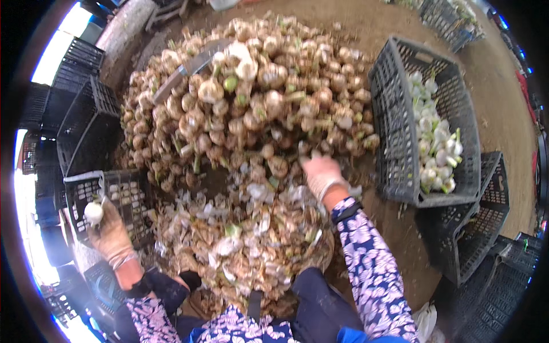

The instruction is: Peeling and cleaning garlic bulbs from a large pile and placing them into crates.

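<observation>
My left hand (pixel 110 236), in a dirt-stained glove, grips a clean white garlic bulb (pixel 93 213) with a short green stem. It is at the near side of a black plastic crate (pixel 81 185) on the left. My gloved right hand (pixel 322 172) reaches to the front edge of a large heap of unpeeled garlic bulbs (pixel 257 103). Its fingertips are among the bulbs, and whether they grip one cannot be made out. Between my legs lies a mound of papery garlic skins (pixel 244 244), its right side held by a round rim.
A knife with a wooden handle (pixel 169 85) lies on the heap. At the right, a black crate (pixel 394 128) contains cleaned white garlic bulbs (pixel 437 141), with another crate (pixel 484 223) tilted beside it. More black crates (pixel 88 111) stand along the left.
</observation>
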Demonstrator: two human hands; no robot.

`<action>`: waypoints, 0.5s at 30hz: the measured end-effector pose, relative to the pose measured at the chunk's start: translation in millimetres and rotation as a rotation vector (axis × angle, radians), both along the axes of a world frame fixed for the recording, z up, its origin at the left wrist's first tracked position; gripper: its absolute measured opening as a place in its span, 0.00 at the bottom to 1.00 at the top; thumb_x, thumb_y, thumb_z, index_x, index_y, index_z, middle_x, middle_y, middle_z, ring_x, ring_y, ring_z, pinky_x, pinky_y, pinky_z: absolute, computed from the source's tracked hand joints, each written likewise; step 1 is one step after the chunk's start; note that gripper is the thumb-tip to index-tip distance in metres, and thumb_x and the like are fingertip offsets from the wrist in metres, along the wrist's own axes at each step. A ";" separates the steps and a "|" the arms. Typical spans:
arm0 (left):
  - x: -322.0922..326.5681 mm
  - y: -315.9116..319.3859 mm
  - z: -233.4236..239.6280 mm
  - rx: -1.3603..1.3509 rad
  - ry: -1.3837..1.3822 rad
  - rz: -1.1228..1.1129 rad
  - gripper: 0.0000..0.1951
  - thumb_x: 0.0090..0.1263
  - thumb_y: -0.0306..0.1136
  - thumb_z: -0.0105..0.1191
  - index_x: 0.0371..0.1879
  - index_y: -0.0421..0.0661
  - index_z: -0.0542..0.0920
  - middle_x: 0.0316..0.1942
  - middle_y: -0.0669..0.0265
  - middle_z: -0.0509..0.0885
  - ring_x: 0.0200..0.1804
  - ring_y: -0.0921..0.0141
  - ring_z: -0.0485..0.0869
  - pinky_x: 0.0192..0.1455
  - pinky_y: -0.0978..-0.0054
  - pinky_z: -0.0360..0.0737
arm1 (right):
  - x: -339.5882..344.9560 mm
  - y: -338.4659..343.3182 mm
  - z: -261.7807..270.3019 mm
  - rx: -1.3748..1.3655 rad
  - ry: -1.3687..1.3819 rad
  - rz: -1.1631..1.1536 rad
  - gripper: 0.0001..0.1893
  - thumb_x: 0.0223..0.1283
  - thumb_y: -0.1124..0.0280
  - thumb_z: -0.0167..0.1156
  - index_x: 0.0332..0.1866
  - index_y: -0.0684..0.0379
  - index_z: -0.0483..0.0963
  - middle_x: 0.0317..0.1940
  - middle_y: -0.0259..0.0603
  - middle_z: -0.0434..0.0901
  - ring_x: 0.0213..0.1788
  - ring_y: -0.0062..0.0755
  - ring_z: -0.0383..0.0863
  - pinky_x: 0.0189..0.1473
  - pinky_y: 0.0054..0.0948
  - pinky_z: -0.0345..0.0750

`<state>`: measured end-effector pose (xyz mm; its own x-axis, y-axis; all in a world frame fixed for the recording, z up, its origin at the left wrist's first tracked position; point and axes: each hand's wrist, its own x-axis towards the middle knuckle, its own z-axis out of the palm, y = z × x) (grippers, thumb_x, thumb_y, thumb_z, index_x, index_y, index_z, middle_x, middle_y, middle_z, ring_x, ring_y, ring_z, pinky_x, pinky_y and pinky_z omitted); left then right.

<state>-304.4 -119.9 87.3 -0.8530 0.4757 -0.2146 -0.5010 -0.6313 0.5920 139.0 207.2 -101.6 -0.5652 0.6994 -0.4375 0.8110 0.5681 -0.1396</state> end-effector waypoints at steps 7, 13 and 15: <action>147.7 79.7 -49.9 -0.477 0.061 -0.202 0.04 0.72 0.36 0.61 0.40 0.52 0.85 0.29 0.66 0.86 0.35 0.70 0.87 0.39 0.71 0.85 | 36.0 -18.5 -11.0 0.035 0.050 0.111 0.18 0.62 0.72 0.58 0.57 0.50 0.79 0.44 0.44 0.83 0.49 0.47 0.85 0.48 0.43 0.83; 289.3 121.8 -106.7 -0.727 0.458 -1.152 0.44 0.61 0.28 0.68 0.76 0.40 0.59 0.58 0.52 0.77 0.55 0.65 0.81 0.55 0.70 0.83 | 65.0 -72.2 29.8 -1.005 1.121 -0.817 0.31 0.64 0.65 0.69 0.70 0.60 0.67 0.60 0.43 0.81 0.61 0.38 0.80 0.65 0.37 0.77; 314.5 124.9 -107.7 -0.547 0.546 -1.275 0.53 0.61 0.28 0.72 0.81 0.43 0.48 0.69 0.54 0.70 0.67 0.68 0.73 0.69 0.71 0.73 | 54.6 -100.1 61.6 -1.466 1.321 -0.859 0.34 0.65 0.65 0.69 0.73 0.61 0.64 0.59 0.40 0.81 0.60 0.32 0.80 0.69 0.32 0.72</action>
<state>10.0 5.0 -20.4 0.0330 0.9126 -0.4075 -0.1745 0.4068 0.8967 193.6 107.1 -40.0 -0.7244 0.4956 -0.4792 -0.1712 -0.8027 -0.5713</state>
